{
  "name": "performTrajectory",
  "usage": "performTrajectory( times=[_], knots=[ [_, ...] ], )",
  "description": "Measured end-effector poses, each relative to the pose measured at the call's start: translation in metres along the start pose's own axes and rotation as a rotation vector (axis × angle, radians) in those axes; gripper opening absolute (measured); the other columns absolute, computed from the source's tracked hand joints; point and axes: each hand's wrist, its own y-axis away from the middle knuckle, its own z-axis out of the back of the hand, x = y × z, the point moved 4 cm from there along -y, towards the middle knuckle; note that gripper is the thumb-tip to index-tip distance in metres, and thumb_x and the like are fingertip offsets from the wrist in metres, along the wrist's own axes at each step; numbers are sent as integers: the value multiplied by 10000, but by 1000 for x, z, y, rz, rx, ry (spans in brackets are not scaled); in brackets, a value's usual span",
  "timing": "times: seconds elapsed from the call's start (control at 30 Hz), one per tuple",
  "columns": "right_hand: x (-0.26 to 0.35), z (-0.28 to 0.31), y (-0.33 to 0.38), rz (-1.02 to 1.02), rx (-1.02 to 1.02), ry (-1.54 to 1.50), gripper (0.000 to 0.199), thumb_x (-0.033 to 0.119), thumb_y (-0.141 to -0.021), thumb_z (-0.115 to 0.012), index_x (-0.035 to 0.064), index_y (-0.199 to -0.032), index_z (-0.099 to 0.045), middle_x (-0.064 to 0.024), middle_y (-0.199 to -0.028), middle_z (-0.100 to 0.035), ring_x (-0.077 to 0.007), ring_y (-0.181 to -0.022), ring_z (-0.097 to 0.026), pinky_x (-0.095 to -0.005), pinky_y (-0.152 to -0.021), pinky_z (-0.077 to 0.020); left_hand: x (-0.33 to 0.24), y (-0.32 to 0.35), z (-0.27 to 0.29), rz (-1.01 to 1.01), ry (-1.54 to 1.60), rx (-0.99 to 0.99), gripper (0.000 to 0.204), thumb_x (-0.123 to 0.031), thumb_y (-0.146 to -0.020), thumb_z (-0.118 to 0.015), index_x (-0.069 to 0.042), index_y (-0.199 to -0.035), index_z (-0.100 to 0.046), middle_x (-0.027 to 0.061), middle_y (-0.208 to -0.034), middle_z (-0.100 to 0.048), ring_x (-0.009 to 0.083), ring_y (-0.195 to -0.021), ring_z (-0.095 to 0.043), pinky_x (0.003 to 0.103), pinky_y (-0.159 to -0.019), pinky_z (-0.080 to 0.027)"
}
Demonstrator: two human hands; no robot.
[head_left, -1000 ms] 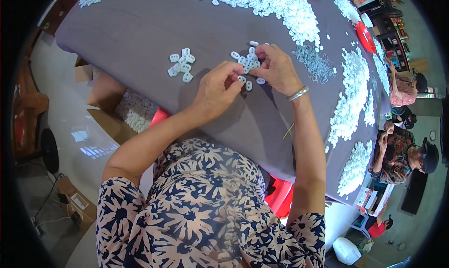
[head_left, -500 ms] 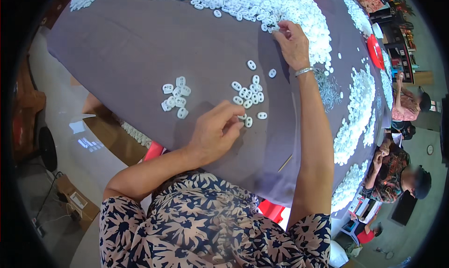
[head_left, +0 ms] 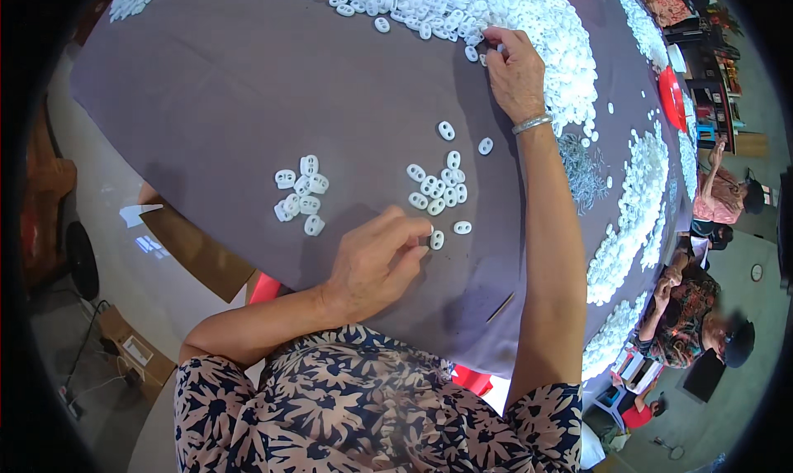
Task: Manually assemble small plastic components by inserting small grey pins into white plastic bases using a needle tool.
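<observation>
White two-holed pieces (head_left: 446, 14) lie heaped at the fingertips of the right hand (head_left: 516, 70); I see its thumb and fingers curled close, but from here cannot tell whether they pinch one. Picking from that heap looks like the step in hand. I judge the next move calls for a light pinch on one piece, clear of its neighbours. The left hand (head_left: 372, 262) has thumb and forefinger near each other, its hold unclear to me. Just beyond it sits a loose cluster (head_left: 450, 196); to its upper left, a small group (head_left: 308, 204).
</observation>
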Motion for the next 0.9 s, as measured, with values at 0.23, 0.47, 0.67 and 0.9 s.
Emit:
performTrajectory(
  times=[0.23, 0.47, 0.67, 0.9],
  knots=[
    [2, 1, -2, 24, 73, -21, 246, 52, -763, -594, 60, -1001, -655, -40, -890, -622, -111, -609, -526, -255, -600, -470, 0, -1, 0, -3, -3, 18, 230, 75, -767, -636, -7, -978, -595, 63, -772, -519, 134, -619, -522, 246, -546, -446],
    [5, -5, -5, 2, 16, -51, 238, 101, -760, -639, 61, -994, -658, -46, -896, -627, -108, -613, -545, -251, -597, -476, 1, -1, 0, -5, -12, 2, 223, 73, -764, -641, -7, -967, -594, 62, -773, -526, 141, -617, -528, 248, -554, -455],
    [22, -9, -6, 53, -5, 65, 286, 195, -733, -719, 44, -968, -654, -67, -856, -612, -162, -699, -594, -294, -660, -498, -1, 0, 0, -2, -14, 2, 231, 77, -762, -640, -8, -973, -594, 65, -770, -526, 142, -614, -527, 247, -550, -454],
    [10, -10, -6, 10, -9, 93, 311, 240, -730, -753, 27, -930, -647, -86, -855, -630, -185, -761, -626, -309, -696, -511, 1, -3, -1, -6, -26, 8, 238, 83, -757, -636, -13, -970, -594, 63, -765, -525, 141, -618, -527, 246, -549, -451]
  ],
)
